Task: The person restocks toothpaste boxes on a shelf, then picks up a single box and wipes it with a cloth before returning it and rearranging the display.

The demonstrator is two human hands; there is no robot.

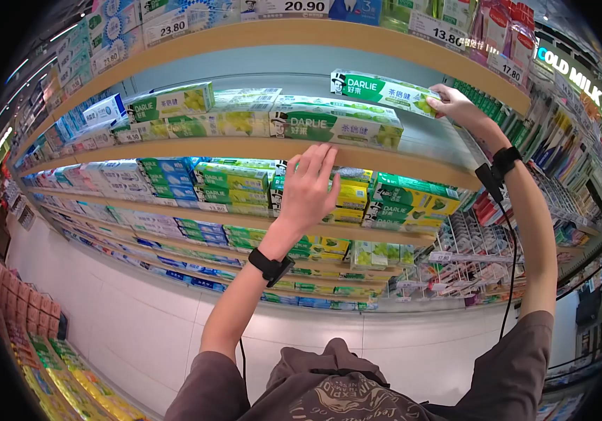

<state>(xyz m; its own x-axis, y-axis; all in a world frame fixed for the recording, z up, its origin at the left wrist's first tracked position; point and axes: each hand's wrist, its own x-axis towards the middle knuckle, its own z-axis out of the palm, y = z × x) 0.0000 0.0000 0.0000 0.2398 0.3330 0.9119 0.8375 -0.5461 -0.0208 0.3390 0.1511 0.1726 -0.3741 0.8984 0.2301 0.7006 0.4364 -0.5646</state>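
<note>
My right hand (459, 111) grips the right end of a green and white DARLIE toothpaste box (385, 92), with grapes printed near that end. This box is held above the upper shelf (245, 149), behind and above a matching toothpaste box (343, 126) at the shelf's front. My left hand (308, 184) has its fingers stretched up, fingertips at the wooden front edge of that shelf, just below the front box. Nothing shows in the left hand. More DARLIE boxes (170, 102) are stacked to the left on the same shelf.
Lower shelves carry stacked green and yellow toothpaste boxes (409, 200) and blue boxes (164, 175). Overhead runs another wooden shelf (301, 34) with price tags. Hanging goods on wire racks (469, 259) stand at the right. A black cable (515, 259) trails from my right wrist.
</note>
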